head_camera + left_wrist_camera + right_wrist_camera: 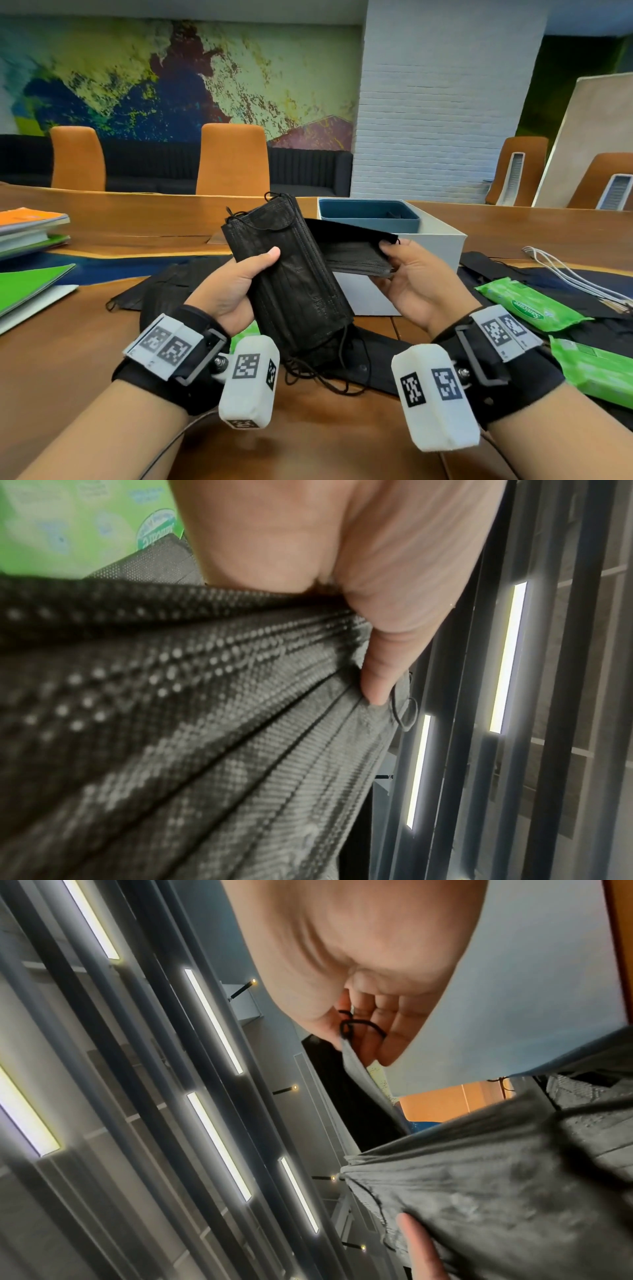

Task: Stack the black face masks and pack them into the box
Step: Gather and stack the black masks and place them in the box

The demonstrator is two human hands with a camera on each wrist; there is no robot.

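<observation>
A stack of black face masks (294, 274) is held upright and tilted above the table by my left hand (246, 281), thumb on its front. Up close in the left wrist view, the thumb (377, 669) presses the pleated stack (205, 723). My right hand (390, 267) pinches one end of a single black mask (352, 250), which is partly behind the stack. The right wrist view shows this mask (479, 1191) and its ear loop by my fingers (394, 1037). Behind stands the white box (431, 253) with a blue tray (370, 214) on top. Loose black masks (154, 291) lie on the table.
Two green wipes packs (527, 305) (592, 373) lie at the right, with white cords (575, 274) and more black masks (496, 267) beyond them. Books (30, 229) and a green folder (27, 284) sit at the left. Orange chairs stand behind the wooden table (85, 342).
</observation>
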